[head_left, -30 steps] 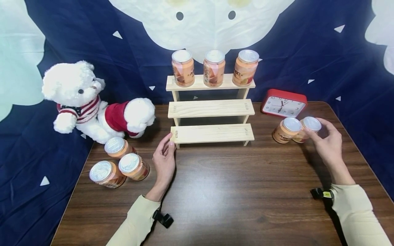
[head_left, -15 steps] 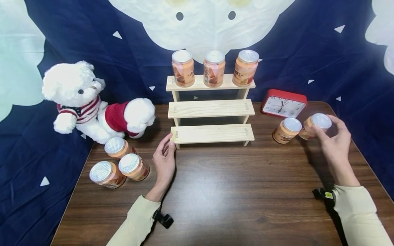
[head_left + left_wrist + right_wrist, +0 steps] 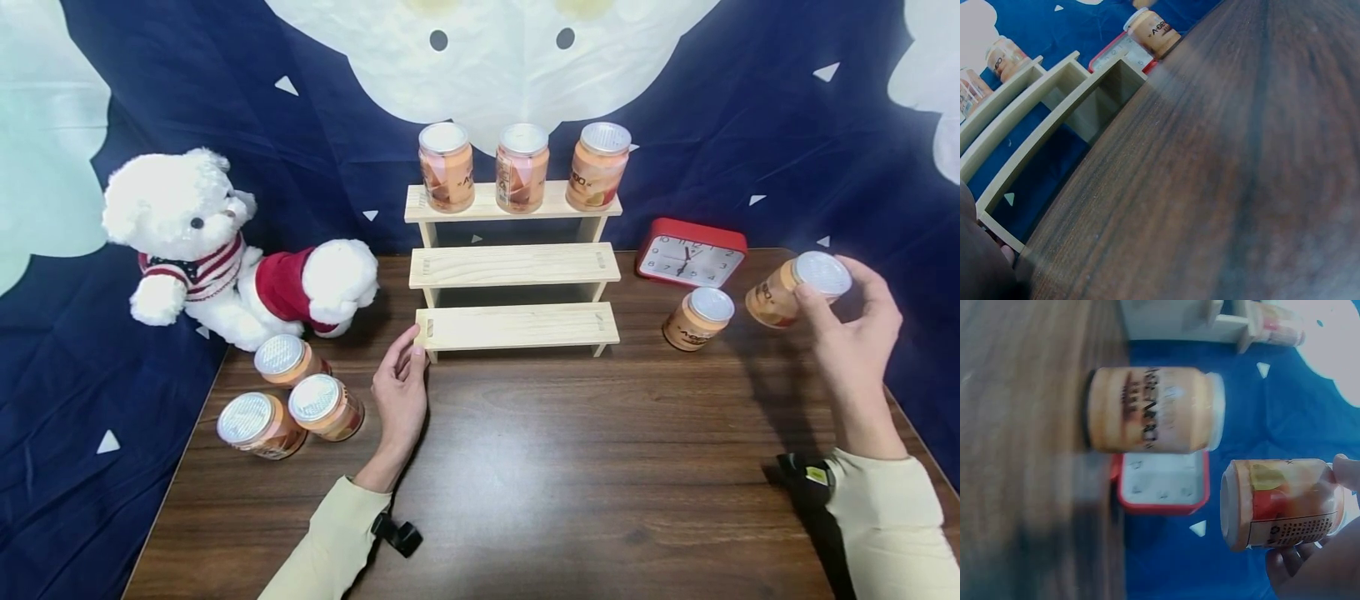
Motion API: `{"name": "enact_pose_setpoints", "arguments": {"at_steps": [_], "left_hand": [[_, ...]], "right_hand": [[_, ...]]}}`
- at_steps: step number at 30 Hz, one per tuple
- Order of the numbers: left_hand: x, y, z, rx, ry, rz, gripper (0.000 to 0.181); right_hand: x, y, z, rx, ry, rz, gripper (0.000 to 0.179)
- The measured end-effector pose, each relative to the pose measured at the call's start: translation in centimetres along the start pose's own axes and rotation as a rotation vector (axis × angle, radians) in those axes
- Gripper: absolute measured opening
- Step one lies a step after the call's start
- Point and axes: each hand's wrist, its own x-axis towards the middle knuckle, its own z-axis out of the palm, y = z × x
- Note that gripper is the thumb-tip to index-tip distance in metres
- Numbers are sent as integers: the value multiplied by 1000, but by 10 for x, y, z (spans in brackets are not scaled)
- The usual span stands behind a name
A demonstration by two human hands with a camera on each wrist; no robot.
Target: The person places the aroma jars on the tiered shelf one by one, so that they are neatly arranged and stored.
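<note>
In the head view my right hand [image 3: 858, 342] grips a jar [image 3: 776, 293] with orange contents and a silver lid, thumb and fingers round its upper part. That jar is tilted and raised off the table; the right wrist view shows its base lifted well away from the wood. A second such jar [image 3: 697, 319] stands upright to its left. My left hand [image 3: 401, 392] touches the left end of the lowest step of a wooden three-step stand [image 3: 517, 327], its fingers loosely bent. Three matching jars [image 3: 522, 171] stand in a row on the top step.
A red alarm clock [image 3: 692, 252] stands behind the right-hand jars. Three more jars [image 3: 326, 407] stand at the left, near a white teddy bear [image 3: 183, 217] in red clothes. A dark blue patterned cloth [image 3: 322, 150] hangs behind the brown wooden table [image 3: 540, 483].
My right hand has drawn one jar rightward, away from its neighbour, and raised it off the table. The left hand has kept its place at the stand.
</note>
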Motion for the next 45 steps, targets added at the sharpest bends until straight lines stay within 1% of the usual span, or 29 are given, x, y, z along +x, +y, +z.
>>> {"name": "enact_pose_setpoints", "arguments": {"at_steps": [3, 6, 8, 13, 18, 21, 28, 29, 32, 36, 41, 45], "left_hand": [[0, -1, -1, 3, 2, -2, 34], [0, -2, -1, 2, 3, -1, 34], [0, -1, -1, 1, 2, -1, 34], [0, -1, -1, -1, 1, -1, 34], [0, -1, 0, -9, 0, 2, 34], [0, 0, 0, -10, -1, 0, 34], [0, 0, 0, 1, -8, -1, 34], [0, 0, 0, 1, -7, 2, 34], [0, -1, 0, -4, 4, 6, 34], [1, -1, -1, -11, 2, 3, 34], [-1, 2, -1, -15, -6, -7, 34], [0, 0, 0, -20, -3, -7, 34]], "right_hand": [[-1, -9, 5, 116, -17, -34, 47], [-4, -16, 12, 269, -41, -52, 44], [-7, -20, 17, 321, -68, -81, 43], [-14, -28, 31, 350, -129, -138, 44], [-23, -38, 45, 388, -201, -111, 45], [-29, -45, 52, 381, -238, -94, 45], [-40, -61, 69, 222, -287, -77, 46], [-41, -62, 72, 213, -295, -77, 47], [-44, -65, 78, 156, -315, -91, 48], [-48, -68, 86, 71, -340, -112, 48], [-51, -72, 96, 37, -381, -118, 50], [-53, -75, 104, 6, -399, -109, 52]]}}
